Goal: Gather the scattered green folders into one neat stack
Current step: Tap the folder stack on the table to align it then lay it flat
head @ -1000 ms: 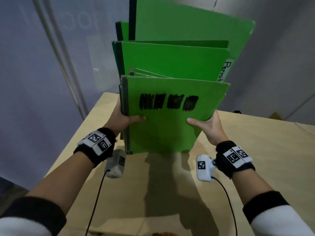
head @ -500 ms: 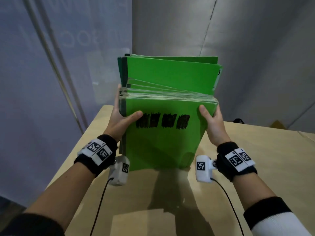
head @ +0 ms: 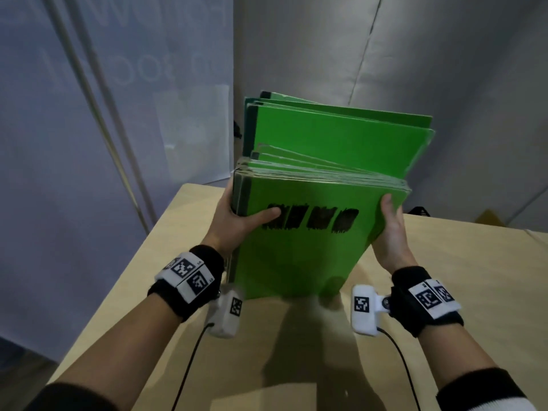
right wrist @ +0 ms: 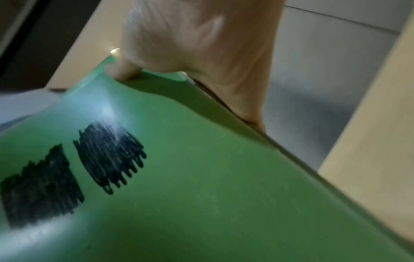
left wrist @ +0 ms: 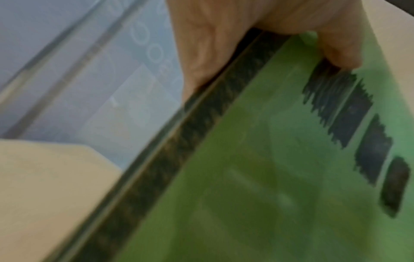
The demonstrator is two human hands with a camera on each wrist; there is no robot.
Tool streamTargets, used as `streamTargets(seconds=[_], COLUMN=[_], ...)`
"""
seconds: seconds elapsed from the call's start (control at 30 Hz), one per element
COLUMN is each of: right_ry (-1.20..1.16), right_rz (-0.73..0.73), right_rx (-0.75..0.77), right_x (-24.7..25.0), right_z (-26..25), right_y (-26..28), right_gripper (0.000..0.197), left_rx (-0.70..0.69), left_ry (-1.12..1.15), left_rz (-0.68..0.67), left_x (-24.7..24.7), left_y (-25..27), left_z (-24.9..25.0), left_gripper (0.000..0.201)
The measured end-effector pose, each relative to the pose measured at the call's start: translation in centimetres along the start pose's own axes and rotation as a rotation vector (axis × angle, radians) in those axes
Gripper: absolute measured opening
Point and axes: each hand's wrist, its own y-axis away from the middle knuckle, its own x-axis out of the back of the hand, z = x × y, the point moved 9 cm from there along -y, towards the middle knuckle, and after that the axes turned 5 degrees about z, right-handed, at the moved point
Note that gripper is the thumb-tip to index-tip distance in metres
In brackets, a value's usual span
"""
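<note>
Dim light, blurred wrist views, glare on folder.

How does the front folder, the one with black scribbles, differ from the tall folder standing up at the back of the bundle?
1. The front folder carries black scribbled marks; the tall back folder shows a plain green face.
2. The tall back folder rises above the bundle's top edge; the front folder sits lower.
3. The left hand thumb presses the front folder; nothing visibly touches the tall back folder's face.
Both are green.

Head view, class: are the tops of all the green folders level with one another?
No: the back folders stand well above the front folder.
</note>
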Motion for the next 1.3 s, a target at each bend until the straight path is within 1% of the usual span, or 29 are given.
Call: streamTargets(seconds=[0.03, 0.1, 0.13, 0.17, 0.2, 0.23, 0.3, 0.37, 0.43, 0.5, 0.53, 0.57, 0.6, 0.63, 0.67, 0.7, 0.77, 0.8, 0.83, 0.93, 0.97, 1.0, 1.03, 1.07, 1.13, 1.17, 1.23, 1.27, 1.3], right_ry=[0.026, 0.104, 0.143, 0.176, 0.187, 0.187, 0.169, 0.156, 0.138, 0.146, 0.163, 0.186, 0.203, 0.201, 0.196, 0.19, 0.189, 0.19, 0.177, 0.147, 0.138, 0.133, 0.129, 0.128, 0.16, 0.169, 0.16, 0.15, 0.151], right_rz=[-0.006, 0.018, 0.035, 0.05, 0.068, 0.084, 0.091, 0.076, 0.053, 0.039, 0.048, 0.058, 0.061, 0.06, 0.058, 0.051, 0.038, 0.031, 0.023, 0.022, 0.011, -0.002, -0.016, -0.022, -0.033, -0.039, -0.047, -0.045, -0.045], right_rx=[-0.009, 0.051, 0.117, 0.179, 0.231, 0.267, 0.278, 0.231, 0.181, 0.119, 0.089, 0.071, 0.072, 0.09, 0.102, 0.122, 0.153, 0.162, 0.164, 0.146, 0.146, 0.144, 0.14, 0.14, 0.152, 0.167, 0.169, 0.159, 0.139], right_x=[0.4, -1.1, -2.1, -3.1, -3.6, -3.8, -4.0, -4.2, -4.8, -5.5, -5.6, -5.5, -5.5, -5.4, -5.2, -5.1, -4.8, -4.7, -4.6, -4.4, -4.3, -4.3, -4.3, -4.4, -4.6, -4.6, -4.0, -3.4, -2.7], right_z=[0.3, -2.5, -4.5, -6.4, -7.8, -9.1, -11.0, -11.9, -12.4, -12.4, -12.2, -12.0, -12.1, -12.2, -12.2, -12.3, -12.3, -12.2, -12.1, -11.5, -11.1, -10.8, -10.5, -10.5, -10.6, -10.5, -9.5, -8.4, -6.8], right_y=[-0.5, 1.1, 2.0, 2.6, 2.5, 2.4, 1.8, 1.4, 1.2, 1.2, 1.0, 0.7, 0.5, 0.2, 0.0, 0.0, -0.1, -0.2, -0.2, 0.3, 0.3, 0.3, 0.4, 0.6, 1.1, 1.3, 1.4, 1.4, 1.4], right_gripper=[0.139, 0.122, 0.106, 0.086, 0.07, 0.062, 0.061, 0.071, 0.082, 0.103, 0.112, 0.111, 0.096, 0.071, 0.046, 0.031, 0.028, 0.03, 0.039, 0.091, 0.105, 0.114, 0.117, 0.114, 0.101, 0.104, 0.132, 0.143, 0.147], left_rx=[0.001, -0.024, -0.045, -0.067, -0.078, -0.085, -0.108, -0.135, -0.149, -0.113, -0.081, -0.06, -0.051, -0.05, -0.055, -0.058, -0.067, -0.069, -0.073, -0.08, -0.065, -0.048, -0.035, -0.015, 0.041, 0.071, 0.11, 0.136, 0.146], left_ry=[-0.001, 0.009, 0.009, 0.01, 0.009, 0.01, 0.0, -0.034, -0.031, -0.002, 0.013, 0.025, 0.023, 0.009, 0.004, 0.009, 0.024, 0.023, 0.02, -0.046, -0.057, -0.059, -0.057, -0.041, 0.007, 0.021, 0.047, 0.071, 0.081], left_rz=[0.004, 0.03, 0.036, 0.044, 0.057, 0.068, 0.096, 0.107, 0.132, 0.178, 0.202, 0.221, 0.237, 0.258, 0.272, 0.281, 0.299, 0.309, 0.322, 0.352, 0.338, 0.312, 0.287, 0.254, 0.174, 0.127, 0.049, 0.039, 0.044], left_x=[0.2, 0.7, 0.9, 1.1, 1.3, 1.2, 1.2, 0.8, 0.7, 0.8, 1.0, 1.2, 1.2, 1.4, 1.6, 1.7, 1.8, 2.0, 2.2, 2.4, 2.4, 2.3, 2.2, 2.0, 1.6, 1.3, 0.8, 0.9, 0.8], left_y=[-0.2, -0.4, -0.5, -0.7, -1.0, -1.1, -1.4, -1.4, -1.5, -2.0, -2.6, -2.9, -3.3, -3.5, -3.7, -3.7, -3.7, -3.8, -3.9, -3.9, -4.0, -4.1, -4.2, -4.1, -3.7, -3.3, -2.3, -1.9, -1.4], left_z=[0.3, 1.2, 1.5, 1.8, 2.0, 2.3, 3.3, 4.0, 4.3, 4.5, 4.3, 4.3, 4.4, 4.3, 4.4, 4.3, 4.3, 4.2, 4.0, 4.2, 4.2, 4.2, 4.1, 3.9, 3.4, 2.9, 1.7, 0.8, 0.1], left_gripper=[0.085, 0.103, 0.112, 0.119, 0.123, 0.123, 0.105, 0.089, 0.088, 0.088, 0.078, 0.059, 0.038, 0.023, 0.017, 0.016, 0.015, 0.014, 0.012, 0.017, 0.021, 0.023, 0.024, 0.025, 0.042, 0.051, 0.057, 0.061, 0.063])
